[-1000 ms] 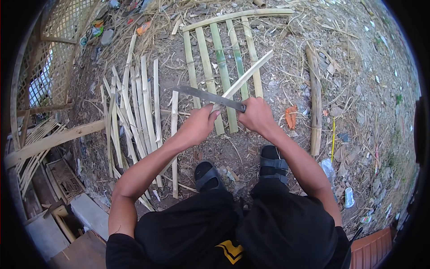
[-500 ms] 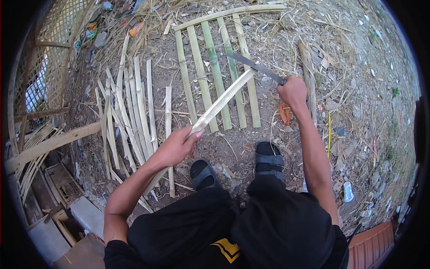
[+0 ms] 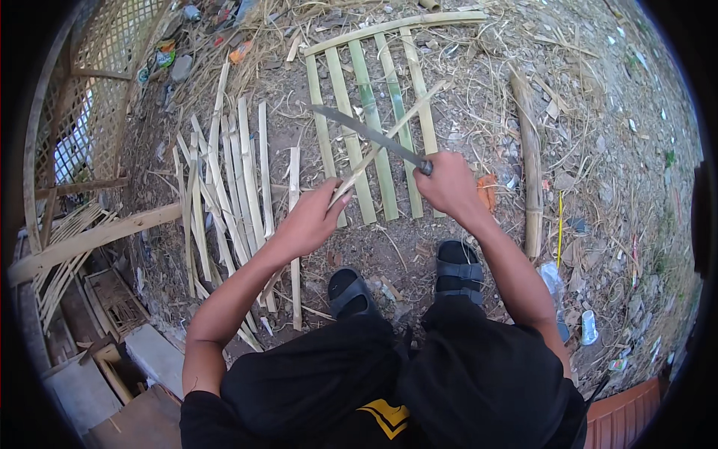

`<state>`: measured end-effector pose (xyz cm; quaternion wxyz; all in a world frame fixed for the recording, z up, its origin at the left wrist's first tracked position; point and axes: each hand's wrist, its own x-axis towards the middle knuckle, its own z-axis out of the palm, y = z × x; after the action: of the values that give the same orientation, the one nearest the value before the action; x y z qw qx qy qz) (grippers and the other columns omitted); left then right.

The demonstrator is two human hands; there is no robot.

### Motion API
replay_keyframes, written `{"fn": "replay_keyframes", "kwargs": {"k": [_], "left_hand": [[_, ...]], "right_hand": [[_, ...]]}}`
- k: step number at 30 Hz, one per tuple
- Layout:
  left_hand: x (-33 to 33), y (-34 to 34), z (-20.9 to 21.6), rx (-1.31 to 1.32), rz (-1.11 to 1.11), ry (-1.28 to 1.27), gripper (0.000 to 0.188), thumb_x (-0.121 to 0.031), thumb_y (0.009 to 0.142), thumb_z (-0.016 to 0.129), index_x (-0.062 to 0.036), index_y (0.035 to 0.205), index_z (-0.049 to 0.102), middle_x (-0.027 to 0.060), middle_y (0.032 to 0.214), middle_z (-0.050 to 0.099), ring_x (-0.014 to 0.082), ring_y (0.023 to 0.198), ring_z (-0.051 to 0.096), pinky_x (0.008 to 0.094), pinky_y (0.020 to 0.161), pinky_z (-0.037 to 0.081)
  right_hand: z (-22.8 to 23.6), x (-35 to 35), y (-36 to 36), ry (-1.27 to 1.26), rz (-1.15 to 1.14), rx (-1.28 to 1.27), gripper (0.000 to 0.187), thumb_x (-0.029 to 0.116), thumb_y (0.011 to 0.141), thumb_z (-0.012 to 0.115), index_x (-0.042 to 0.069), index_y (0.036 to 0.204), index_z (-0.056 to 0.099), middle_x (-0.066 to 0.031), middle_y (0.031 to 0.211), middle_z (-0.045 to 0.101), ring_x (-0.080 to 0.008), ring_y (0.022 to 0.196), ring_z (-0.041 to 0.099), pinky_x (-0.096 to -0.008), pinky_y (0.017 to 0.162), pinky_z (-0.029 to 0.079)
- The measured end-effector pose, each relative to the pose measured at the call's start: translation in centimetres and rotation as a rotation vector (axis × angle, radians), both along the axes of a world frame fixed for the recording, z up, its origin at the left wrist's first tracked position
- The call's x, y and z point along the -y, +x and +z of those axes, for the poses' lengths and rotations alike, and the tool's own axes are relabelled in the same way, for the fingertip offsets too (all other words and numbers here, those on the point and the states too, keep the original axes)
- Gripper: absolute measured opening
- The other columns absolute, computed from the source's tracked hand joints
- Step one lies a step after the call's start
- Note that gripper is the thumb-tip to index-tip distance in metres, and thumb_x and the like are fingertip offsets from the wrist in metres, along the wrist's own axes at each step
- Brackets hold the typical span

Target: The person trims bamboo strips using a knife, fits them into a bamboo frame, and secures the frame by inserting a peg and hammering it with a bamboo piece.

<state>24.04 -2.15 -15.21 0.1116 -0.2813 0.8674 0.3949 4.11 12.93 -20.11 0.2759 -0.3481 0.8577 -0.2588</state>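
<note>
My left hand (image 3: 313, 217) is closed around the near end of a pale bamboo strip (image 3: 407, 117), which slants up and away to the right. My right hand (image 3: 451, 187) grips the dark handle of a long-bladed knife (image 3: 364, 132). Its grey blade points up to the left and crosses the strip near the middle. Beyond both hands, several flat bamboo slats (image 3: 368, 101) lie side by side on the ground, with a curved crosspiece (image 3: 396, 28) along their far ends. To the left lies a loose bunch of split bamboo strips (image 3: 238, 176).
A bamboo pole (image 3: 528, 161) lies on the right, past a crumpled orange scrap (image 3: 487, 192). At the left stand a lattice panel (image 3: 112, 67) and a wooden beam (image 3: 97, 238). My sandalled feet (image 3: 459, 273) are near the slats; a crushed can (image 3: 589, 327) lies at lower right.
The knife has moved left along the strip, from its far end to about its middle, as my right hand came inward. The strip has turned edge-on and looks narrower.
</note>
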Motion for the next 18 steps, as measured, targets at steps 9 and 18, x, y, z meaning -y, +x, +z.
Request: {"fn": "replay_keyframes", "kwargs": {"k": [9, 18], "left_hand": [[-1.0, -1.9, -0.2, 0.025, -0.015, 0.032, 0.027, -0.015, 0.1, 0.05, 0.0052, 0.116, 0.055, 0.0281, 0.078, 0.06, 0.0457, 0.075, 0.06, 0.0501, 0.068, 0.043], [-1.7, -1.5, -0.7, -0.014, -0.016, 0.047, 0.026, -0.01, 0.098, 0.049, 0.004, 0.12, 0.054, 0.0276, 0.073, 0.058, 0.0436, 0.07, 0.06, 0.0502, 0.065, 0.042]], "right_hand": [[-1.3, 0.3, 2.5, 0.002, 0.099, 0.061, 0.024, 0.018, 0.077, 0.06, -0.003, 0.077, 0.07, -0.0293, 0.069, 0.063, -0.046, 0.071, 0.065, -0.0511, 0.073, 0.055], [-1.1, 0.6, 1.7, -0.022, 0.121, -0.034, 0.023, 0.018, 0.074, 0.06, -0.003, 0.074, 0.07, -0.0282, 0.067, 0.063, -0.0452, 0.069, 0.065, -0.0508, 0.071, 0.055]]}}
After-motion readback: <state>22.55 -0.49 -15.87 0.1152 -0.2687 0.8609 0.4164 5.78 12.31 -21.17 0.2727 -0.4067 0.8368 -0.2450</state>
